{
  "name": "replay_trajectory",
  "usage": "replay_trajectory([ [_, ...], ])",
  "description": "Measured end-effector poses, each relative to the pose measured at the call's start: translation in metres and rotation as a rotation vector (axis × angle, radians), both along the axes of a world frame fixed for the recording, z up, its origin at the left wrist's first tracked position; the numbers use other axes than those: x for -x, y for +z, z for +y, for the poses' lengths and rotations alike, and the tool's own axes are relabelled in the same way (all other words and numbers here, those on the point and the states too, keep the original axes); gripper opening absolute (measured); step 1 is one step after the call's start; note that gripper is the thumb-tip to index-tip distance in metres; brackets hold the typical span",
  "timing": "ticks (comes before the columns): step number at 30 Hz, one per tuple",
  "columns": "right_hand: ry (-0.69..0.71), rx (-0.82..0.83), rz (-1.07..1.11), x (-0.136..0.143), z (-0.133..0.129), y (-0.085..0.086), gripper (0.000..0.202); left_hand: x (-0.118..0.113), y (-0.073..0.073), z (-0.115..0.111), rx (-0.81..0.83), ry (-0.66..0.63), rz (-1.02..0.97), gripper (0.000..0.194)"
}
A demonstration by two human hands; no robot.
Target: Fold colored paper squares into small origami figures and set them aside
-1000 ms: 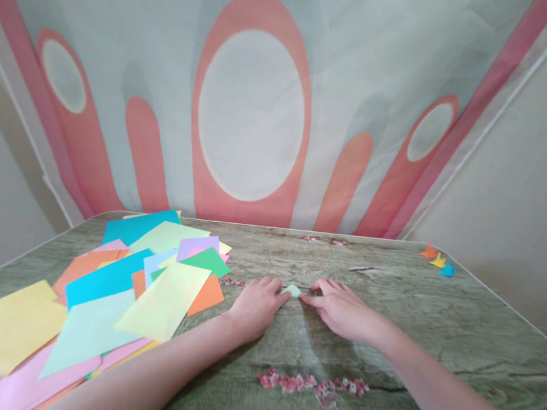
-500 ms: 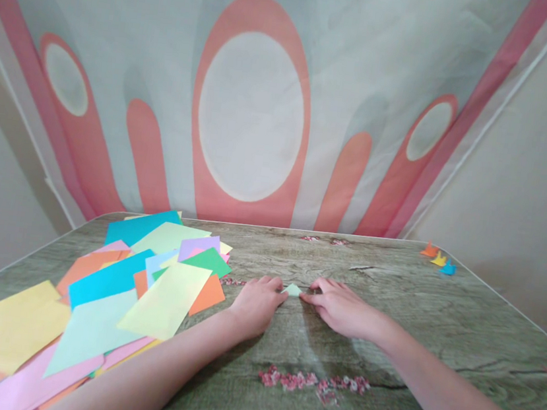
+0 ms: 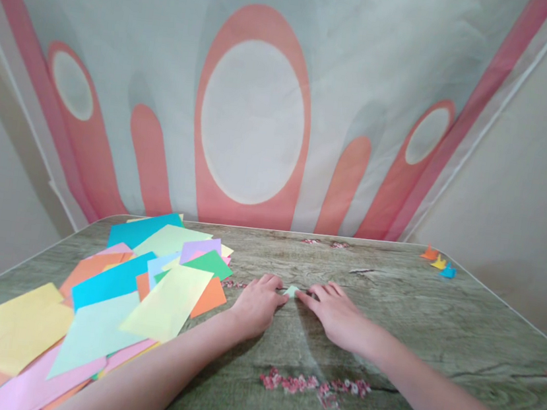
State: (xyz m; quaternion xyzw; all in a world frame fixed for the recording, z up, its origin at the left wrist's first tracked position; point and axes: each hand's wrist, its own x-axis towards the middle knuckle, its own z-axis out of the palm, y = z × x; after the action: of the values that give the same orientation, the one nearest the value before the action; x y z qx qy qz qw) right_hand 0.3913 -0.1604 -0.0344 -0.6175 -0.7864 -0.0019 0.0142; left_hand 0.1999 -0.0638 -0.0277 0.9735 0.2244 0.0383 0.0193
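Observation:
A small folded piece of pale green paper [image 3: 291, 291] lies flat on the table between my two hands. My left hand [image 3: 258, 304] is closed on its left side, thumb and fingertips at the edge. From the right, my right hand [image 3: 335, 312] has its fingers bent and a fingertip pressed on the paper's right side, holding it there. Part of the paper is hidden under the fingertips. Beside my left forearm spreads a loose heap of coloured paper sheets, with a pale yellow sheet [image 3: 169, 302] and a green sheet [image 3: 210, 264] nearest to that hand.
Three small folded paper shapes, orange [image 3: 430, 253], yellow [image 3: 439, 261] and blue [image 3: 448, 271], stand at the table's far right corner. The wood-patterned table [image 3: 417, 289] has printed pink flowers. Behind it hangs a grey and pink backdrop [image 3: 329, 72].
The right fingertip has moved a little left over the paper, whose right corner no longer shows as a point. My left hand stays in place. The view has tilted slightly upward.

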Motion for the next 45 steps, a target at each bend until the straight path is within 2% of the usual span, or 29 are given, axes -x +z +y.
replay_trajectory([
  [6,-0.080,-0.024,-0.089,0.012,0.003,-0.001,0.047,-0.001,0.003,0.000,-0.017,0.001,0.009,0.033],
  [19,0.005,0.089,0.033,-0.006,0.003,0.004,0.055,-0.003,0.002,-0.003,-0.092,-0.046,-0.001,0.026],
  [29,0.008,0.132,0.082,-0.009,0.007,0.007,0.055,-0.002,0.006,-0.005,-0.067,-0.071,0.058,0.029],
  [35,0.004,0.139,0.122,-0.012,0.008,0.008,0.056,-0.003,0.005,-0.002,-0.072,-0.019,0.050,0.021],
  [41,0.019,0.143,0.209,-0.016,0.013,0.006,0.044,-0.004,0.003,-0.004,-0.062,-0.021,-0.029,0.019],
  [45,0.002,0.088,0.263,-0.015,0.016,0.004,0.033,-0.004,0.000,-0.003,-0.006,0.044,-0.092,0.019],
])
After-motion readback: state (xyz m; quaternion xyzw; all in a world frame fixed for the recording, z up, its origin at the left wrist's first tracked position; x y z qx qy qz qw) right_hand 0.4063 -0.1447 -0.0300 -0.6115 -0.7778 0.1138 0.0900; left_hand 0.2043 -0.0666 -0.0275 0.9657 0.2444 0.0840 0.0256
